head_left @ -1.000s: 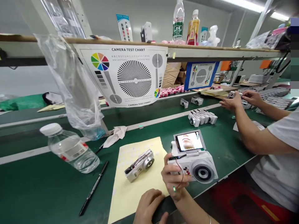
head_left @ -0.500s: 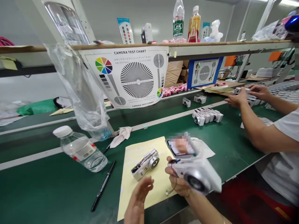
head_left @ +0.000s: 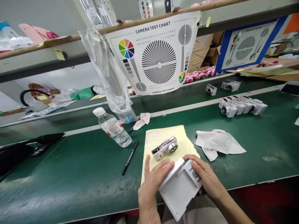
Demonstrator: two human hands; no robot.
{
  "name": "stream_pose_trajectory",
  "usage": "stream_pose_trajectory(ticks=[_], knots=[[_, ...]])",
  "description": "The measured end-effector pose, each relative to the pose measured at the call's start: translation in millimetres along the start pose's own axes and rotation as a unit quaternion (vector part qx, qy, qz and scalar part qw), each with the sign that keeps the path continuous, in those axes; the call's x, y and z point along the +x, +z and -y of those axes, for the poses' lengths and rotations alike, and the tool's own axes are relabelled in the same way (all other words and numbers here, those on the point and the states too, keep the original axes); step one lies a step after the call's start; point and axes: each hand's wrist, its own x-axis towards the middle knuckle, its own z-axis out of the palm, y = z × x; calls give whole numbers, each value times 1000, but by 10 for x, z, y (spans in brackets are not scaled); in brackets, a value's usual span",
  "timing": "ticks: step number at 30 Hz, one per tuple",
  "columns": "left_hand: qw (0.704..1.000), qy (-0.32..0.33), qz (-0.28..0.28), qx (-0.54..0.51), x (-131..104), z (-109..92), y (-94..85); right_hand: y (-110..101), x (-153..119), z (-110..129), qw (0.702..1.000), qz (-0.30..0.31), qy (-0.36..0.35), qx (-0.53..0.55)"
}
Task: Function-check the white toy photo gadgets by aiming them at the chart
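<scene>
A white digital camera is between my hands above the front edge of the bench, its pale back and flat panel facing me. My right hand grips its right side, the thumb by the round button pad. At the left, the fingers of my left hand press along the camera's white upper edge, thumb raised. Just beyond lies a second silver-white camera, its top uncovered and wires showing. It rests on a yellow paper sheet. The lens of the held camera is hidden.
A water bottle and black marker pen are on the left. To the right lies a white cloth, with a row of several cameras behind it. A camera test chart hangs from the shelf.
The camera in my right hand has turned from lens-side to back-side towards me. My left hand has come from open and apart onto it. The view has swung left; the co-worker's arms are gone.
</scene>
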Motion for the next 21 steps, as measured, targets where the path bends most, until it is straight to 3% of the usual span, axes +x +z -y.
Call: stream_pose_trajectory(ticks=[5, 9, 13, 16, 21], knots=[[987, 68, 107, 100, 29, 49, 64, -53, 1, 35, 999, -4, 1, 42], [974, 91, 110, 179, 33, -138, 70, -53, -56, 130, 996, -10, -1, 84], [951, 94, 156, 251, 86, -260, 32, -31, -125, 236, 992, -20, -18, 120], [912, 168, 180, 328, 228, -293, 14, -28, -144, 326, 990, -24, -51, 130], [791, 374, 204, 438, 610, -577, 84, -44, -114, 663, 982, -16, -128, 135]])
